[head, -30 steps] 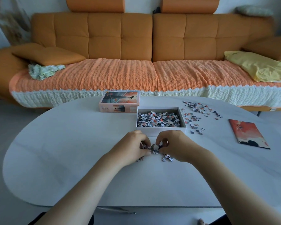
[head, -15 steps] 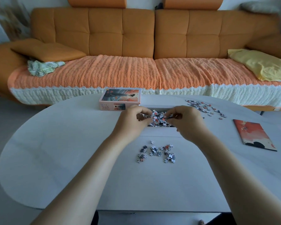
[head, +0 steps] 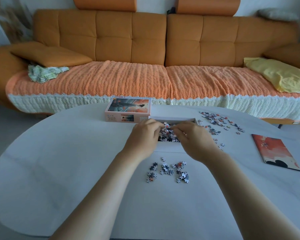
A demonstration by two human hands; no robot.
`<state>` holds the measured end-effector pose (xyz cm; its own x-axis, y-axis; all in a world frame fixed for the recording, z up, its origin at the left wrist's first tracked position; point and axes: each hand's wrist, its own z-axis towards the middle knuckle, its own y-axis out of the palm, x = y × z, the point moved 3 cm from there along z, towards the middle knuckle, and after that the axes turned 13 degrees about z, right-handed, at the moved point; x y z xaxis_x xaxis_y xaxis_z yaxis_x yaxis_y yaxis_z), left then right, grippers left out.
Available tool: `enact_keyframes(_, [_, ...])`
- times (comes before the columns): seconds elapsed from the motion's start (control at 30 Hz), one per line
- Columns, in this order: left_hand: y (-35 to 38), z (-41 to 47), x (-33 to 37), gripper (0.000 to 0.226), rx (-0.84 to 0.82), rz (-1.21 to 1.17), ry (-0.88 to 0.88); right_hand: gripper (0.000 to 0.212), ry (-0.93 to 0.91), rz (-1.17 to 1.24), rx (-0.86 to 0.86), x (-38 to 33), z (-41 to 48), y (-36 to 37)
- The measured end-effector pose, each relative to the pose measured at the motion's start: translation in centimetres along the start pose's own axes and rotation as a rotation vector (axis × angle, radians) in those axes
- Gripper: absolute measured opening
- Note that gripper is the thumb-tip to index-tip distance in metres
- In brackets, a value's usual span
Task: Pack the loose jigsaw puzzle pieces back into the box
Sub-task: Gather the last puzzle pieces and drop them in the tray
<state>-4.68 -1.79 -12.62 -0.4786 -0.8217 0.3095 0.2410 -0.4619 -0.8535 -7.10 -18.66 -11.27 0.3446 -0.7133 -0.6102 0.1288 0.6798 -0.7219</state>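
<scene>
Left hand [head: 144, 135] and right hand [head: 196, 141] over open box [head: 171, 118], fingertips pinching puzzle pieces [head: 166, 125] above heap inside, so they drop in. Small pile [head: 168, 170] waits on bench [head: 59, 153]. More scattered pieces [head: 215, 120] right of box. Lid [head: 128, 108] sits aside.

Orange sofa [head: 145, 37] at 12 w/ knit throw [head: 111, 80], yellow cloth [head: 280, 75] 2 o'clock, white table [head: 59, 161] up front, grey floor [head: 0, 122] 9.

Head view — downward, over table [head: 59, 170]
</scene>
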Motion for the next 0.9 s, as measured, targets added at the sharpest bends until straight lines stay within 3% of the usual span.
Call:
enact_keyframes(0.1, [-0.3, -0.6, -0.2, 0.030, -0.048, 0.045, 0.045, 0.030, -0.012, -0.025, -0.196, 0.0, -0.7, 1.4])
enact_keyframes(0.27, [0.3, -1.5, 0.5, 0.037, -0.248, 0.217, 0.125, 0.040, 0.076, -0.262, -0.191, 1.2, -0.7, 1.5])
enact_keyframes(0.4, [0.1, -1.7, 1.0, 0.039, -0.173, 0.188, 0.143, 0.038, 0.019, -0.198, -0.120, 1.0, -0.6, 1.2])
enact_keyframes(0.5, [0.2, -1.3, 0.7, 0.036, -0.122, 0.219, 0.148, 0.038, 0.007, -0.122, -0.206, 0.4, -1.0, 1.6])
enact_keyframes(0.57, [0.7, -1.4, 0.6, 0.042, -0.198, 0.267, 0.166, 0.041, 0.029, -0.155, -0.259, 0.6, -1.1, 2.1])
enact_keyframes(0.63, [0.9, -1.6, 0.7, 0.046, -0.232, 0.264, 0.178, 0.040, 0.022, -0.146, -0.231, 1.0, -1.0, 2.2])
enact_keyframes(0.77, [0.1, -2.0, 1.0, 0.045, -0.106, 0.219, 0.201, 0.030, -0.107, -0.089, -0.074, 0.9, -0.9, 1.2])
enact_keyframes(0.9, [-0.7, -2.9, 1.1, 0.027, -0.007, 0.215, 0.240, 0.028, -0.195, -0.123, 0.024, -0.4, -1.8, -0.3])
